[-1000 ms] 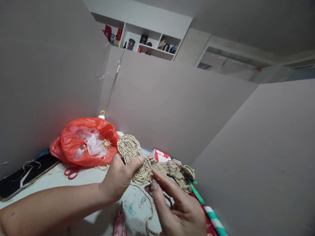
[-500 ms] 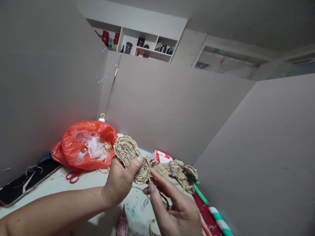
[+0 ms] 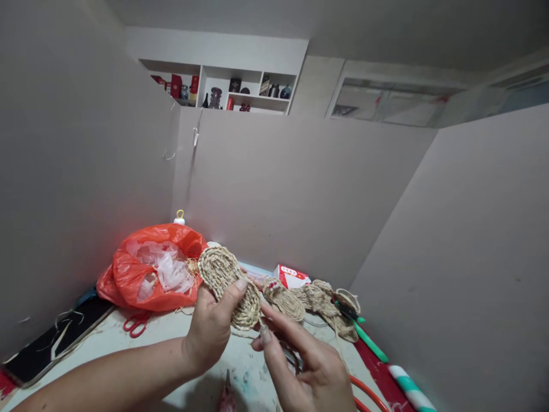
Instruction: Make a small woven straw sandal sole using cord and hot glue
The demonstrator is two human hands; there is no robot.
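Note:
My left hand (image 3: 212, 332) grips a woven straw oval piece (image 3: 225, 280), thumb pressed across its face, holding it up above the table. My right hand (image 3: 306, 363) is just below and right of it, fingers pinched together at the piece's lower edge; what they hold looks like a thin straw strand but is too small to make out. More woven straw pieces (image 3: 309, 300) lie on the table behind my right hand.
An orange plastic bag (image 3: 146, 269) with white plastic inside sits at the left back. Red scissors (image 3: 136, 325) lie before it. A red and white box (image 3: 292, 276), a green pen (image 3: 366, 340), a dark board (image 3: 51, 346) and grey partition walls surround the stained table (image 3: 171, 326).
The view has tilted up and shifted a little. Both hands keep their hold on the straw piece, drifting slightly lower in the view.

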